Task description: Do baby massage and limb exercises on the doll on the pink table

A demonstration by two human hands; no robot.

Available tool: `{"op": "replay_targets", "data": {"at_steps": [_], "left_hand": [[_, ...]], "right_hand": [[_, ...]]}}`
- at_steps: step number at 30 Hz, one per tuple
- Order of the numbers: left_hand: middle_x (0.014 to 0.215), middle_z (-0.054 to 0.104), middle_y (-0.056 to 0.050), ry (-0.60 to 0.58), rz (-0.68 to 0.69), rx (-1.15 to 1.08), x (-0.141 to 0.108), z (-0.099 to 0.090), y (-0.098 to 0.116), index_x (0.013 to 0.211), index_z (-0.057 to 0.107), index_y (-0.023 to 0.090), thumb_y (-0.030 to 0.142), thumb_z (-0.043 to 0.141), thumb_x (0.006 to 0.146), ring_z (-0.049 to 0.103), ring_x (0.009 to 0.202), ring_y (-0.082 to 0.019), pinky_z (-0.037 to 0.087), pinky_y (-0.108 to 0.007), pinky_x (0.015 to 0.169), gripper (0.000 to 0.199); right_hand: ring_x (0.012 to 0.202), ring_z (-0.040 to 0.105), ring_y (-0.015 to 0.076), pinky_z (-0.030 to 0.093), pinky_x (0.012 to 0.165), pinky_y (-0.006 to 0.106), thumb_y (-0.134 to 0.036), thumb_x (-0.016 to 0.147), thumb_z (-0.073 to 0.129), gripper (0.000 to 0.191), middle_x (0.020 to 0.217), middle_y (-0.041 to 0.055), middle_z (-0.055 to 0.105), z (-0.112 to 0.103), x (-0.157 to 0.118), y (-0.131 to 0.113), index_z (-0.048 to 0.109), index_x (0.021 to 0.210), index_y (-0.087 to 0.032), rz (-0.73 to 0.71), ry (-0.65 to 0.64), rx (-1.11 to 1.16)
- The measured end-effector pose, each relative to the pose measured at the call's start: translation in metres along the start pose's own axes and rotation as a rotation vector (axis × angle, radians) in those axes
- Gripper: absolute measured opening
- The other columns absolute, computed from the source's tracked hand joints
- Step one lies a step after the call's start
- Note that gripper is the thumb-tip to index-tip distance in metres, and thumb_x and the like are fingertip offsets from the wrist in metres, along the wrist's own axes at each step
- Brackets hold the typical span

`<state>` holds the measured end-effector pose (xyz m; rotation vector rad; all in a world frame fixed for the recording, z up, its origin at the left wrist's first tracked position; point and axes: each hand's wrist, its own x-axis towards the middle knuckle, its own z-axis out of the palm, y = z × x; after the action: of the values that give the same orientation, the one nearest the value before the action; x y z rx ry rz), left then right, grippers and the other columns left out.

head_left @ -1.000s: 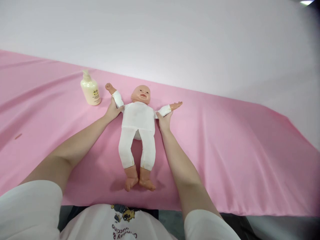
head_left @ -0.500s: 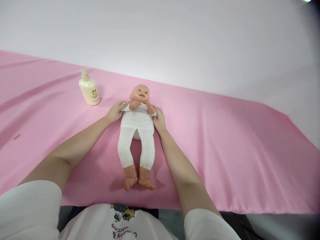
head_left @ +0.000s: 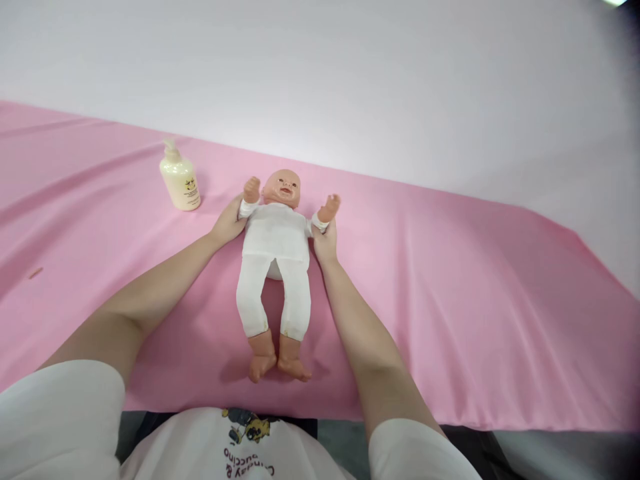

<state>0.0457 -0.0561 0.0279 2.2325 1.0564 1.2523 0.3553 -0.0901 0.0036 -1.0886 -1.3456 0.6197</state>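
Doll (head_left: 274,267) in white suit lies face up on pink-covered counter (head_left: 450,300), feet toward the person. Left hand (head_left: 227,223) closed around the doll's arm on the left, right hand (head_left: 325,240) closed around the other arm; both doll arms raised beside the head. Cream pump bottle (head_left: 180,179) stands upright near left hand, apart.

Doll (head_left: 274,260) flat on its back on sheet (head_left: 450,300), feet nearest. Left hand (head_left: 227,223) at its left arm, right hand (head_left: 325,241) at its right. Bottle (head_left: 179,179) upright behind-left of the doll, near.
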Motion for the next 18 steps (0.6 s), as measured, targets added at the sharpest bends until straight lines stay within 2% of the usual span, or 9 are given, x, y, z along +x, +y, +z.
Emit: {"op": "replay_targets", "data": {"at_steps": [5, 9, 12, 15, 18], "left_hand": [[0.120, 0.069, -0.016, 0.083, -0.320, -0.071, 0.002, 0.002, -0.016, 0.135, 0.050, 0.014, 0.028, 0.065, 0.084, 0.068, 0.110, -0.032, 0.056, -0.052, 0.098, 0.055], [0.120, 0.069, -0.014, 0.073, -0.506, -0.127, 0.004, 0.003, -0.027, 0.131, 0.053, 0.017, 0.037, 0.068, 0.081, 0.067, 0.112, -0.035, 0.055, -0.054, 0.099, 0.056], [0.122, 0.068, -0.014, 0.087, -0.501, -0.115, 0.004, 0.004, -0.030, 0.131, 0.053, 0.016, 0.040, 0.067, 0.082, 0.066, 0.114, -0.035, 0.054, -0.052, 0.100, 0.056], [0.121, 0.068, -0.015, 0.102, -0.431, -0.098, 0.002, 0.006, -0.034, 0.132, 0.050, 0.016, 0.042, 0.066, 0.085, 0.066, 0.112, -0.033, 0.055, -0.051, 0.098, 0.056], [0.125, 0.065, -0.017, 0.161, -0.323, -0.088, 0.001, 0.009, -0.040, 0.137, 0.044, 0.017, 0.050, 0.059, 0.094, 0.065, 0.116, -0.032, 0.055, -0.051, 0.100, 0.056]], "right_hand": [[0.150, 0.044, 0.0247, 0.043, 0.123, 0.051, -0.038, 0.083, 0.069, 0.079, 0.161, 0.0086, 0.046, -0.003, 0.006, 0.012, 0.038, 0.154, -0.028, 0.110, 0.097, 0.139], [0.149, 0.044, 0.0245, 0.045, 0.121, 0.050, -0.037, 0.079, 0.070, 0.081, 0.159, 0.0079, 0.047, -0.004, 0.008, 0.014, 0.040, 0.154, -0.029, 0.214, 0.082, 0.204], [0.142, 0.050, 0.0246, 0.046, 0.120, 0.051, -0.038, 0.080, 0.069, 0.075, 0.151, 0.0076, 0.055, -0.003, 0.008, 0.016, 0.044, 0.150, -0.029, 0.220, 0.075, 0.229], [0.134, 0.056, 0.0251, 0.049, 0.115, 0.052, -0.043, 0.086, 0.062, 0.066, 0.141, 0.0092, 0.061, -0.002, 0.007, 0.022, 0.045, 0.148, -0.026, 0.122, 0.053, 0.150], [0.127, 0.061, 0.0251, 0.052, 0.111, 0.050, -0.044, 0.093, 0.056, 0.055, 0.134, 0.0118, 0.065, -0.001, 0.007, 0.027, 0.047, 0.143, -0.022, 0.038, 0.040, 0.032]]}}
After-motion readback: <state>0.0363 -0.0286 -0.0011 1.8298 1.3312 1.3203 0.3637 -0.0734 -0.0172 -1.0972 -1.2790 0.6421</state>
